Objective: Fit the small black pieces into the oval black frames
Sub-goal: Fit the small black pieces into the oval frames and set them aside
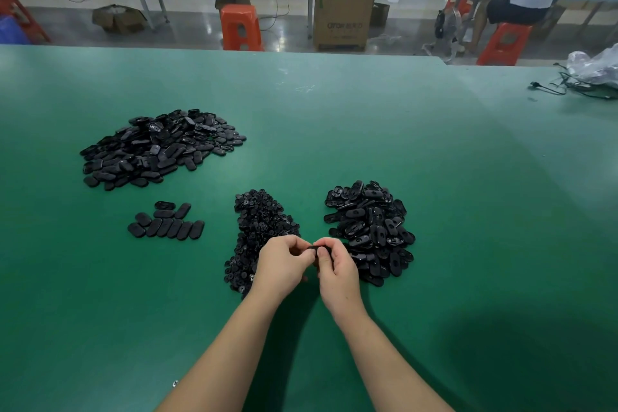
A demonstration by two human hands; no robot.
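On the green bench [434,150], small black pieces [261,227] lie heaped just beyond the left hand [284,261]. Both hands pinch one oval frame [321,248] between them; the right hand [336,266] sits beside the frame pile [371,227].

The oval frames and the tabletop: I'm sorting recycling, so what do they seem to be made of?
The oval frames look like moulded black plastic with a glossy finish: identical shapes, bright highlights on their faces. The tabletop seems covered in a green matte mat, perhaps rubber or vinyl: soft, diffuse sheen and faint scuffs. Neither can be confirmed by sight.
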